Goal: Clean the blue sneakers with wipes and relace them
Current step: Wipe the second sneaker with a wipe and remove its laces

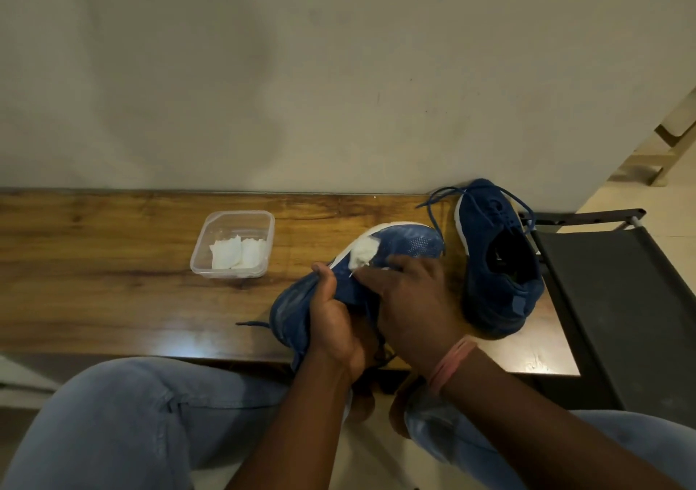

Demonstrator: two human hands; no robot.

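— What are your hands doing?

— My left hand (331, 323) grips the heel end of the blue mesh sneaker with the white sole (361, 263), fingers curled round it, thumb up along its side. The shoe is tilted, toe pointing away from me, raised over the near edge of the brown wooden table (113, 263). My right hand (410, 301) presses a crumpled white wipe (362, 255) against the shoe's upper, fingers bent over it. A pink band (450, 365) sits on that wrist.

— And the other shoe?

— The second blue sneaker with dark blue laces (497, 259) lies at the right end of the table, opening towards me, laces loose and trailing.

— Anything else up there?

— A clear rectangular plastic tub (260, 225) stands left of the held shoe, well apart from it, with folded white wipes (239, 254) inside. A black chair (621, 301) stands just beside the table on the right. My knees in light blue jeans (132, 414) show below.
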